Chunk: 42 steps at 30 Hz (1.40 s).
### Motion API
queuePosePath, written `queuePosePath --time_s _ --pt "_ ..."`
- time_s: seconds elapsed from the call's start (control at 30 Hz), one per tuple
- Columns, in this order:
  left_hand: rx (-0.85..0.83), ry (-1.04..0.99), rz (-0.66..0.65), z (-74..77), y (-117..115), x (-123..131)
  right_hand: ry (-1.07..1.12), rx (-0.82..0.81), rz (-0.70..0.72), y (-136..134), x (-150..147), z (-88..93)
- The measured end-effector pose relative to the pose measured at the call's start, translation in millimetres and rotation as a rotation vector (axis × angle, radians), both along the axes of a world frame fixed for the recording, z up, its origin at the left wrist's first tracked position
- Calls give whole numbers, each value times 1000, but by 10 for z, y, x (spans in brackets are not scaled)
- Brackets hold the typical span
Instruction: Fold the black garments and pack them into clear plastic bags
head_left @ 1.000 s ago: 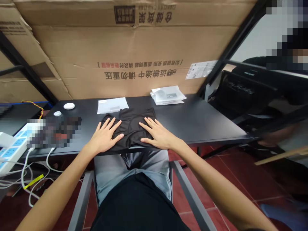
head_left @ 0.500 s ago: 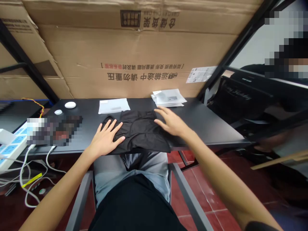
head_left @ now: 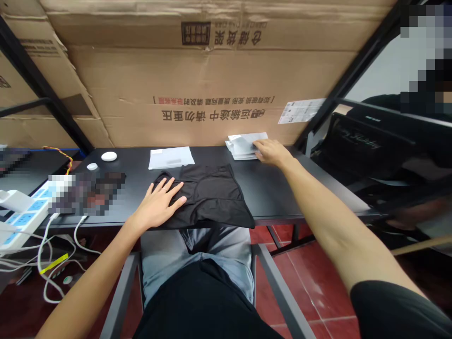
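The left hand [head_left: 158, 203] lies flat and wide, fingers spread, on a folded black garment [head_left: 212, 195] and holds it down without gripping it. The garment sits on the near part of the black surface [head_left: 278, 186], its lower edge at the front edge and its right corner reaching just past that edge, above the person's jeans [head_left: 197, 254].

The right arm stretches across to the far side, and the right hand [head_left: 271, 151], fingers close together, touches the right end of a stack of clear plastic packets [head_left: 240, 147]. Whether it is pinching them, I cannot tell. The stack lies near the back edge, against a sheet of printed cardboard [head_left: 212, 80].

The contents of the stack look greyish through the plastic, too hazy to name. A single flat packet [head_left: 171, 157] lies just behind the garment, nearly touching it, and its contents are also unclear.

The surface runs on to the right of the garment as far as its angled corner. To the left are two small white round objects [head_left: 108, 156] and a pixelated patch [head_left: 88, 193], with a power strip [head_left: 24, 212] just off the left edge.
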<state>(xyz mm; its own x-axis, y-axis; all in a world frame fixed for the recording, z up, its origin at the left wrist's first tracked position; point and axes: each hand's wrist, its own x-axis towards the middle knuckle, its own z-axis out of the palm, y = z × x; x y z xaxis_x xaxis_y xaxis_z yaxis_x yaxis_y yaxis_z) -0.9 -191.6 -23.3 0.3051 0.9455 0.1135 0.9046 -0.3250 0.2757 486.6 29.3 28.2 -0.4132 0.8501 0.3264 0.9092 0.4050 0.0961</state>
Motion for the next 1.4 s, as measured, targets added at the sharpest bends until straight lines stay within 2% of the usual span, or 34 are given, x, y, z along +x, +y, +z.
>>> queuePosePath --time_s 0.2,0.43,0.53,0.63,0.77,0.9,1.0,1.17,1.3,1.4 --pt "77 -33 34 82 61 70 -171 88 -110 -24 -88 -28" --pt "278 -142 -6 249 160 143 -122 198 -122 -149 -290 104" --pt "403 -251 -17 350 172 234 -86 260 -16 -414 -525 150" --pt "551 -275 -44 445 136 395 -60 257 142 -797 -897 120" --pt "601 -97 -162 490 89 639 -110 275 323 -1259 -1438 -33" --pt "561 52 -166 382 143 767 -158 321 428 -1480 -1731 -196" --pt "525 98 -157 261 201 770 -160 262 488 -1534 -1708 -258" --pt "440 145 -159 151 206 738 -89 161 570 -1645 -1397 -321" --pt "381 147 -134 166 187 742 -14 135 466 -1776 -1168 -361" --pt "341 166 -121 227 181 768 57 46 337 -1816 -1075 -335"
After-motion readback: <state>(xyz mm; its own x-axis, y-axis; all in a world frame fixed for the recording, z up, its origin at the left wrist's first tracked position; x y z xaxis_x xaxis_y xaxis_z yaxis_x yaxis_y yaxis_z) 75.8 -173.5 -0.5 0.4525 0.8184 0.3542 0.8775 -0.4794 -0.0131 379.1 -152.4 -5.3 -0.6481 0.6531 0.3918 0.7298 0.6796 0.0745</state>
